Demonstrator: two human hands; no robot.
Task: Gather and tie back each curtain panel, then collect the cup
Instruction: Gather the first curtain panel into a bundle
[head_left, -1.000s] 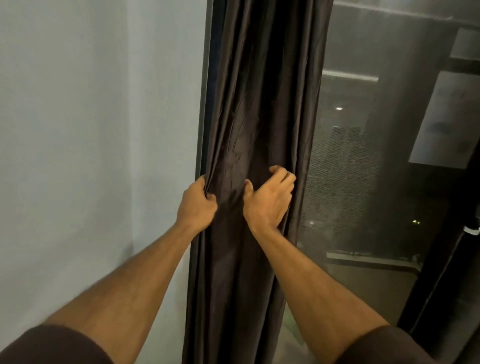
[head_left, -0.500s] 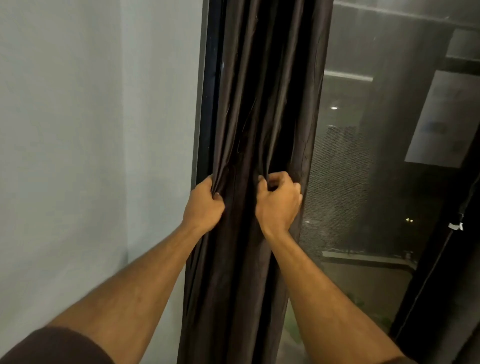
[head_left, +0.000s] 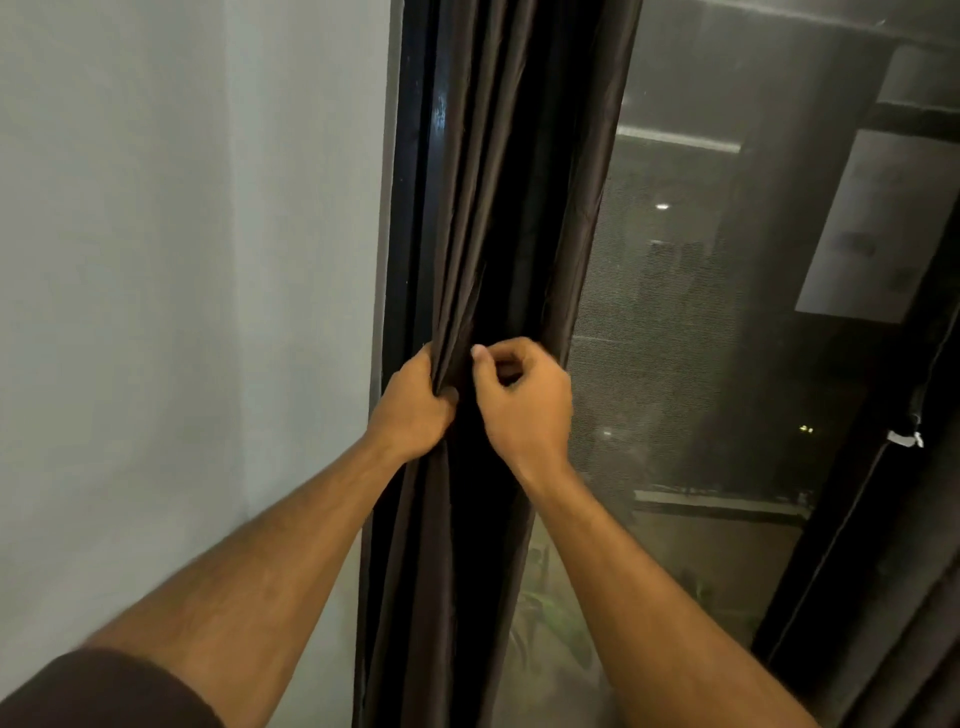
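A dark brown curtain panel (head_left: 519, 182) hangs bunched in narrow folds against the black window frame. My left hand (head_left: 413, 408) grips its left edge at mid height. My right hand (head_left: 524, 402) is closed on the folds just to the right, thumb and fingers pinching the fabric. The two hands nearly touch. A second dark curtain panel (head_left: 893, 597) hangs at the far right, gathered by a pale tie (head_left: 904, 439). No cup is in view.
A pale wall (head_left: 182, 312) fills the left side. The black window frame (head_left: 410, 208) stands between wall and curtain. Window glass with a mesh screen (head_left: 701, 338) lies to the right, with plants (head_left: 550, 618) outside below.
Both hands have squeezed the curtain into a tighter bundle. My right hand went from flat on the fabric to closed on the folds, closer to my left hand.
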